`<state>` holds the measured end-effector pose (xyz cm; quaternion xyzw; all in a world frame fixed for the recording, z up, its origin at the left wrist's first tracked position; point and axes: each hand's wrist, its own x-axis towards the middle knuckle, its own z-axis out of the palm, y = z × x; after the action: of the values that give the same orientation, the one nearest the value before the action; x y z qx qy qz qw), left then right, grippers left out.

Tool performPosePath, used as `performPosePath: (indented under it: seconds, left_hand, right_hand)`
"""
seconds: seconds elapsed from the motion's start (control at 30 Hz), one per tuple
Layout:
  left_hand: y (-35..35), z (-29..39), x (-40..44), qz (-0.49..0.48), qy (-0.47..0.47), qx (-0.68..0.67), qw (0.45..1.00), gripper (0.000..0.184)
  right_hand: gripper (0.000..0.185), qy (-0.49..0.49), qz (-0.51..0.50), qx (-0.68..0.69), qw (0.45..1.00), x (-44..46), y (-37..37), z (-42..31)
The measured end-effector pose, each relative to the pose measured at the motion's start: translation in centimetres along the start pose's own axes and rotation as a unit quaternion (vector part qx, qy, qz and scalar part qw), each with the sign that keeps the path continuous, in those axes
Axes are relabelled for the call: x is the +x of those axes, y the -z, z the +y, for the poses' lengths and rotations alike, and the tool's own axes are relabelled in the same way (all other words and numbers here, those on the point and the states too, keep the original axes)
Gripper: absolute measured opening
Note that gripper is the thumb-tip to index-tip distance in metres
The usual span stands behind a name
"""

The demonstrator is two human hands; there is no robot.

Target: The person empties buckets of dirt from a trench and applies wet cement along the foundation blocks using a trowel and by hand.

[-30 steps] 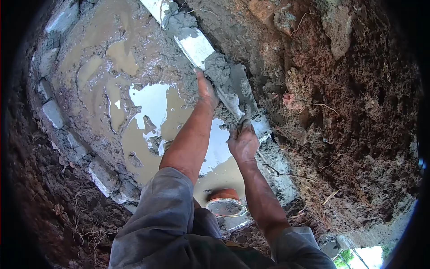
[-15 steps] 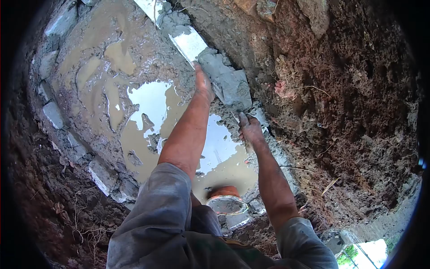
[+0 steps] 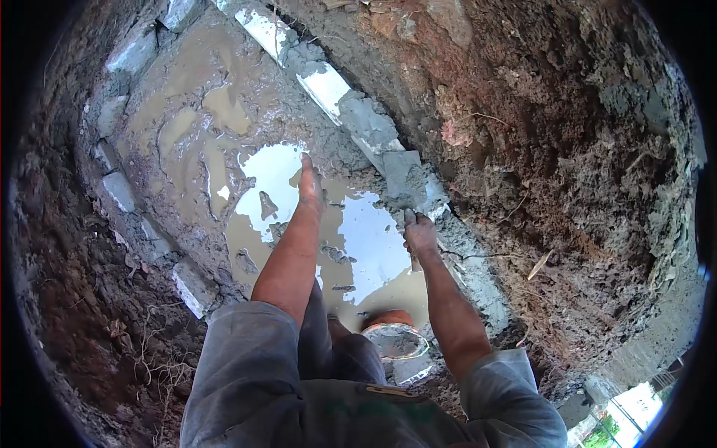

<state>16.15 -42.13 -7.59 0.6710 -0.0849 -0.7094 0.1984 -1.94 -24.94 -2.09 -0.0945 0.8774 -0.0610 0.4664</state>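
Observation:
My right hand (image 3: 421, 232) is closed round the handle of a trowel, whose grey, mortar-smeared blade (image 3: 403, 176) lies against a row of blocks. Wet grey mortar (image 3: 367, 118) sits in a lump on that row, just beyond the blade. The blocks show a pale, wet face (image 3: 326, 91) between mortar patches. Left of the row, above the muddy water, my left hand (image 3: 311, 188) is held out, seen edge-on. Its visible fingers are stretched and nothing shows in it; it is apart from the blocks.
Brown, reflective water (image 3: 373, 246) covers much of the pit floor. An orange bucket (image 3: 390, 319) with grey stuff inside stands close to my legs. Another line of blocks (image 3: 119, 191) curves along the left side. A rough earth bank (image 3: 553, 149) rises on the right.
My left hand has come off the block row and moved left and down over the water. The trowel blade now shows more clearly on the row, and the whole view has shifted slightly.

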Motion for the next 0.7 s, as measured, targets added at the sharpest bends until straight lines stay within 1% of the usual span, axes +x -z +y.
performPosePath:
  seconds: [0.03,0.07,0.13,0.17,0.23,0.3,0.33,0.4,0.43,0.47,0.53,0.57,0.63,0.67,0.7]
  left_hand:
    - [1.1,-0.6,-0.9,0.002,0.000,0.006,1.000,0.079]
    - [2.1,-1.4,-1.8,0.001,0.002,0.013,1.000,0.079]
    - [2.5,-2.6,-3.6,-0.007,0.001,0.017,1.000,0.080]
    - [2.9,-3.4,-4.8,-0.012,0.001,0.017,1.000,0.080]
    - [3.5,-4.3,-7.9,-0.035,-0.014,0.004,0.999,0.078]
    - [4.9,-5.5,-9.0,-0.059,-0.013,0.009,0.998,0.076]
    - [5.6,-6.2,-8.8,-0.070,-0.013,0.011,0.997,0.075]
    - [8.1,-8.3,-6.6,-0.056,-0.024,0.012,0.998,0.071]
    - [9.2,-9.0,-5.8,-0.046,-0.025,0.013,0.999,0.071]
    - [10.1,-9.6,-5.2,-0.037,-0.026,0.014,0.999,0.070]
    - [11.3,-8.3,-6.4,-0.019,-0.027,0.017,0.999,0.069]
    - [11.9,-7.8,-6.5,-0.010,-0.026,0.019,0.999,0.068]
    - [14.4,-8.4,-3.6,0.004,-0.025,0.012,1.000,0.068]
    - [15.0,-8.4,-3.1,0.010,-0.022,0.009,1.000,0.068]
    - [15.5,-8.2,-2.6,0.009,-0.030,0.039,0.999,0.068]
  right_hand:
    - [0.047,0.085,0.065,-0.077,0.991,0.5,-0.6,3.4]
    - [0.047,0.085,0.091,-0.114,0.986,-1.7,0.0,4.1]
    - [0.047,0.094,0.151,-0.184,0.967,-6.6,2.2,2.5]
    - [0.043,0.106,0.173,-0.176,0.963,-8.3,3.1,1.9]
    - [0.039,0.258,0.259,-0.147,0.919,-9.0,4.1,2.1]
    - [0.032,0.385,0.323,-0.138,0.853,-10.1,5.3,1.1]
    - [0.032,0.413,0.342,-0.125,0.835,-10.7,6.1,-0.2]
    - [0.031,0.463,0.377,-0.100,0.796,-10.9,6.6,-2.0]
    - [0.030,0.486,0.377,-0.091,0.783,-9.8,6.5,-2.4]
    - [0.031,0.473,0.355,-0.096,0.801,-8.4,6.0,-2.4]
    - [0.034,0.444,0.310,-0.106,0.834,-4.1,3.9,-1.3]
    - [0.036,0.395,0.283,-0.145,0.862,-0.7,2.4,0.1]
    - [0.031,0.325,0.235,-0.212,0.891,4.1,0.2,1.9]
    - [0.029,0.287,0.209,-0.247,0.902,4.6,-0.1,1.9]
    - [0.031,0.281,0.215,-0.222,0.909,5.0,-0.4,1.7]
